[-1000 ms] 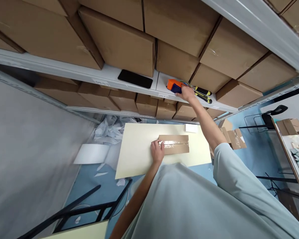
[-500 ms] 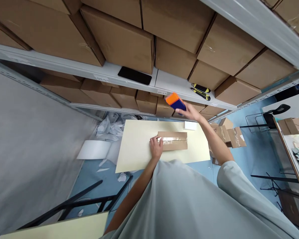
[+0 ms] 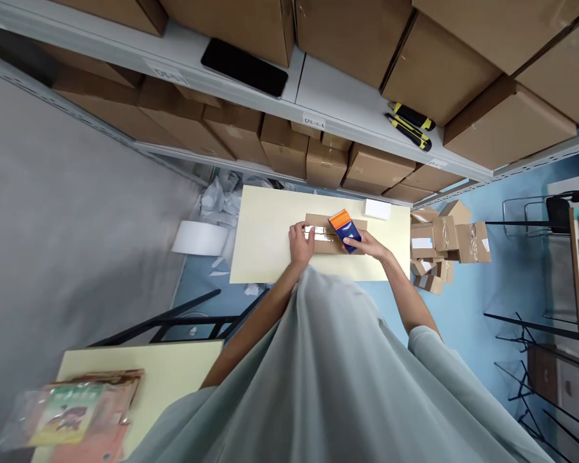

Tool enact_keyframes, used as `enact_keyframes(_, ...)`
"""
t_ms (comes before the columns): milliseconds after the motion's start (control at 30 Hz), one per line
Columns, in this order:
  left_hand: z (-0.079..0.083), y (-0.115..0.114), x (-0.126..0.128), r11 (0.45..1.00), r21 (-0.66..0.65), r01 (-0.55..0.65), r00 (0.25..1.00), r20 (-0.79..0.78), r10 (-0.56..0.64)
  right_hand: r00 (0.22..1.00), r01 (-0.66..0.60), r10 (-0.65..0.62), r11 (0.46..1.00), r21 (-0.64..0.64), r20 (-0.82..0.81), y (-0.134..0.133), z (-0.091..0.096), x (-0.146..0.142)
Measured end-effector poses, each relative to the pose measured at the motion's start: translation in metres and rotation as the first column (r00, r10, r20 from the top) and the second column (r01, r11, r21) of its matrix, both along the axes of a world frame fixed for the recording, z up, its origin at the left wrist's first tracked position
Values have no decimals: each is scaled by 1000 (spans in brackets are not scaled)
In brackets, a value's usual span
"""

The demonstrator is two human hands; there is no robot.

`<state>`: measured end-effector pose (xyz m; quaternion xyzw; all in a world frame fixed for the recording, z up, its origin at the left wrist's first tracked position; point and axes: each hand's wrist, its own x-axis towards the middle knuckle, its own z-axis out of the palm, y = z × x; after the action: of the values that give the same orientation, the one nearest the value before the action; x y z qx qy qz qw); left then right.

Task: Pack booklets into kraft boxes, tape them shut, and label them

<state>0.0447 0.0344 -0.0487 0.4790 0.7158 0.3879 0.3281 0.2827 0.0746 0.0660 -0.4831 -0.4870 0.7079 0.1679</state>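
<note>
Our box (image 3: 325,243) lies on the table (image 3: 265,241), probably light and stiff, best steadied at its ends. Our left hand (image 3: 301,245) rests over its left end; whether it grips, we cannot tell. Our right hand (image 3: 370,244) grasps the tool (image 3: 345,226), now over the box, earlier beside the shelf (image 3: 340,90).

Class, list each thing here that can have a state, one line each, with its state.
Box, shut, tape on its seam
Orange-blue object, held tilted over the box
Right hand, gripping that object
Left hand, resting on the box's left end
Phone, flat on the shelf, dark
Cutters, side by side; open or shut, too small to tell
Floor boxes, piled, some taped
</note>
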Motion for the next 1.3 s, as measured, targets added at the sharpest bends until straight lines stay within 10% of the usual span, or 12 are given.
enact_keyframes(400,95,26,1,983,-2,181,854,496,-157,977,-214,213,975,55,31,6,6,3)
enact_keyframes(667,85,36,-3,970,-192,148,815,580,-10,969,-247,248,965,88,3,8,7,3)
enact_keyframes(1300,96,33,-16,968,-35,248,920,322,-224,943,-330,328,943,51,50,27,26,2)
